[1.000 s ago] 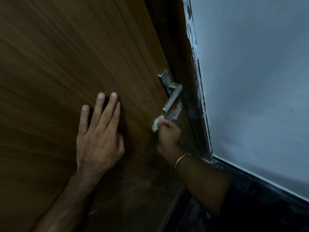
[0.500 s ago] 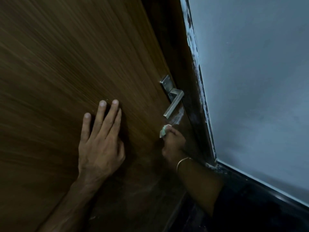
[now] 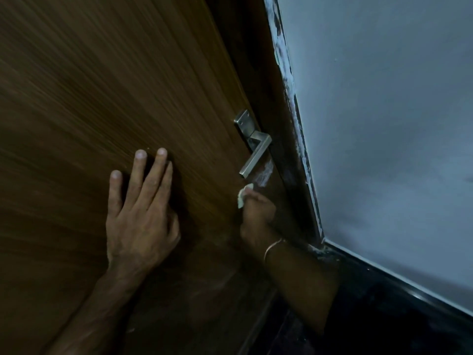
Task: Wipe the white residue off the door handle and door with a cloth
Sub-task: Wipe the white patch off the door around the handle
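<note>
Door (image 3: 102,85) fills the view, left hand (image 3: 139,213) flat on it, well left of the door handle (image 3: 254,147). White residue (image 3: 263,175) lies just below the handle's free end, beside the door edge. Right hand (image 3: 257,211), nearer, pinches the cloth (image 3: 243,194) in its grip, just below-left of the smear.
</note>
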Demonstrator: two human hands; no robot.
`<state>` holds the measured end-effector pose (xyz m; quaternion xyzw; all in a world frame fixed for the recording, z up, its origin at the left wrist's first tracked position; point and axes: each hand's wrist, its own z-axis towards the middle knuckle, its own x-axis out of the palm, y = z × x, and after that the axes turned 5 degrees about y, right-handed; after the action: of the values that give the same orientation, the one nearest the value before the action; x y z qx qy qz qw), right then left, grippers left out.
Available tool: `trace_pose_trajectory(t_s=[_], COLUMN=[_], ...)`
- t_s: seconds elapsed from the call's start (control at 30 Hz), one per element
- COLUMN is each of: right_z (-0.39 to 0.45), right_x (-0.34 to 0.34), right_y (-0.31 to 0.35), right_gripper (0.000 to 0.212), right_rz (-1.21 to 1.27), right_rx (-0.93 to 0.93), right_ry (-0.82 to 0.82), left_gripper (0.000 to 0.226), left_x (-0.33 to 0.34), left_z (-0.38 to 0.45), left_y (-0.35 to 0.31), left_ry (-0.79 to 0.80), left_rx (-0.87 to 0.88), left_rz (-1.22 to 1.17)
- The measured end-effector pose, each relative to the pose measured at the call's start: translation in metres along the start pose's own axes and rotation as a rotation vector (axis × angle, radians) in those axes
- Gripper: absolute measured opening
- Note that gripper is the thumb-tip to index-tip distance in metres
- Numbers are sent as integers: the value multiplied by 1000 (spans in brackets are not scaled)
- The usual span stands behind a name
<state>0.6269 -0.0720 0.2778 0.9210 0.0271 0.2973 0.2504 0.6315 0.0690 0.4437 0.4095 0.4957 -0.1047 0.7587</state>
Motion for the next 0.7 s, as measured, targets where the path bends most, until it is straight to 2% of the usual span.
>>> trace_pose_trajectory(t_s=[0.07, 0.17, 0.33, 0.43, 0.53, 0.6, 0.7], right_z=[6, 15, 31, 57, 54, 47, 64], right_x=[-2, -3, -2, -4, -8, -13, -10], right_y=[-11, 9, 0, 4, 3, 5, 30], right_gripper=[9, 14, 15, 23, 9, 14, 24], right_rz=[-35, -69, -125, -171, -285, -337, -286], right_rx=[-11, 55, -189, -98, -230, -278, -265], right_ry=[-7, -69, -57, -69, -95, -63, -103], left_gripper=[79, 84, 93, 93, 95, 94, 86], left_x=[0, 1, 2, 3, 5, 5, 6], left_z=[0, -1, 1, 0, 2, 1, 0], left_y=[0, 2, 1, 3, 1, 1, 2], left_ry=[-18, -12, -11, -10, -16, -31, -50], left_rx=[0, 24, 11, 23, 12, 14, 45], left_rz=[7, 3, 0, 16, 18, 20, 37])
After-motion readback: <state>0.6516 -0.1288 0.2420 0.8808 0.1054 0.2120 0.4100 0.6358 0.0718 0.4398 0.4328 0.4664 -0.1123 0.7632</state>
